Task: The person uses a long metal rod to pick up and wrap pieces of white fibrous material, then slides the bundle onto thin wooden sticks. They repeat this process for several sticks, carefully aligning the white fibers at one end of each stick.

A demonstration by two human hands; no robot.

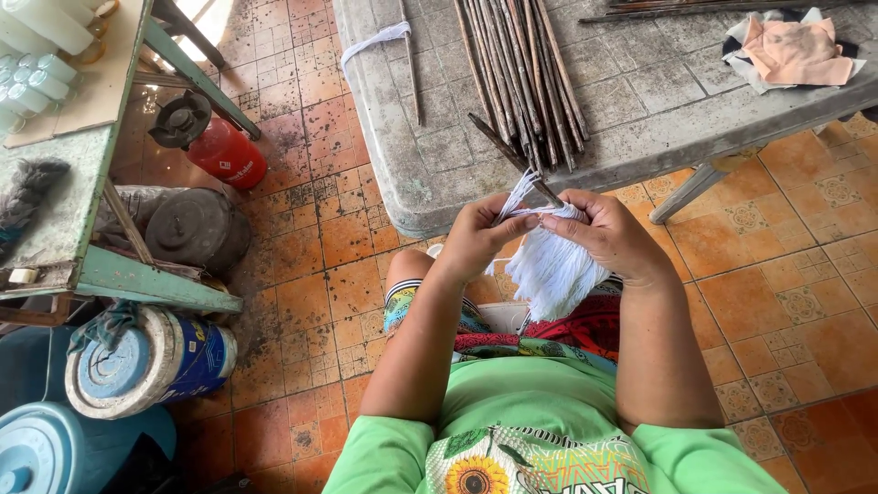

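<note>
Down near your lap, you are working with both hands just in front of the bench (439,197) edge. Your left hand (476,240) is curling its fingers (508,220) shut around a dark thin stick (512,157) and the top of a bundle of white threads (549,265); your right hand (608,236) is pinching closed on the same bundle from the other side, thumb and fingertips meeting over the threads. The threads are hanging loose below both hands, over your patterned shorts, and the stick is slanting up and away over the bench edge.

Beyond your hands, a sheaf of similar dark sticks (521,73) is lying lengthwise on the grey bench, with one single stick (412,64) apart to its left and a white loop of cord (370,44) draping over the bench's far left edge. A peach and white cloth (794,50) is sitting crumpled at the far right.

To your left on the tiled floor, a blue barrel (55,453) with its lid on is standing nearest you, a paint tin (151,361) is lying on its side just beyond it, and what they are holding is hidden. Farther off, a dark lidded pot (197,229) is resting beside a red gas cylinder (224,151), and white capped bottles (37,69) are crowding the green side shelf (64,210).
</note>
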